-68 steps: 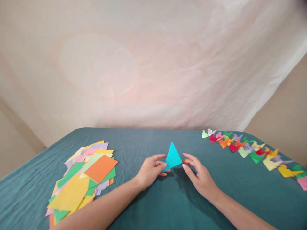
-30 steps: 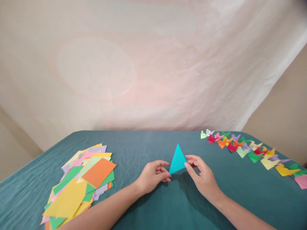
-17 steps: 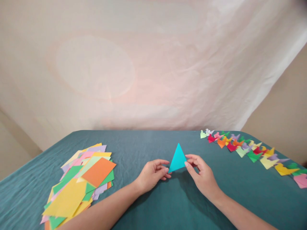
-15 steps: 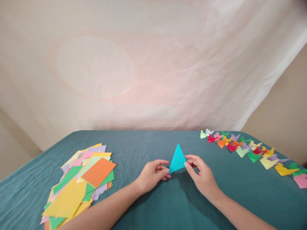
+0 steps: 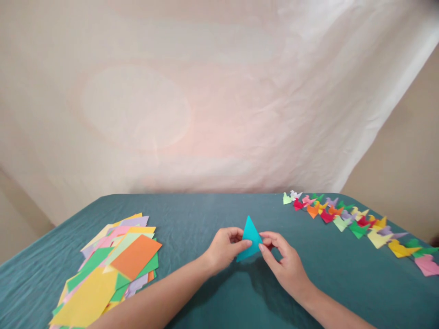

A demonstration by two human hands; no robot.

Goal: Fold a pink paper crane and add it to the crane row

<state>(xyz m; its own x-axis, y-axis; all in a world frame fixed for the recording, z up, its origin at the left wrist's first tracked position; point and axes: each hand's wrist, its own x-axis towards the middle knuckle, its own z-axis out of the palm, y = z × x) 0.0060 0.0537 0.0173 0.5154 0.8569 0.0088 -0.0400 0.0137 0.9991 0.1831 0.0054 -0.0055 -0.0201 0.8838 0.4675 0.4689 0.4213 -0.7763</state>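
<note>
A turquoise sheet of origami paper [image 5: 251,232], folded to a triangle, is held up just above the table with its point away from me. My left hand [image 5: 226,249] pinches its left side, the thumb lying across the front face and the fingers behind. At the right edge, my right hand [image 5: 283,260] grips the paper between thumb and fingertips. The back of the paper is hidden from me.
To the left lies a loose pile of coloured paper sheets [image 5: 91,297], an orange sheet [image 5: 137,256] on top. Rows of folded paper birds [image 5: 359,230] run along the right side of the green-covered table [image 5: 192,210]. A pale cloth [image 5: 219,114] hangs behind.
My left thumb has moved from the paper's left corner onto its front face, and the left fingers now grip it. The paper has tilted slightly. The whole view has shifted a little.
</note>
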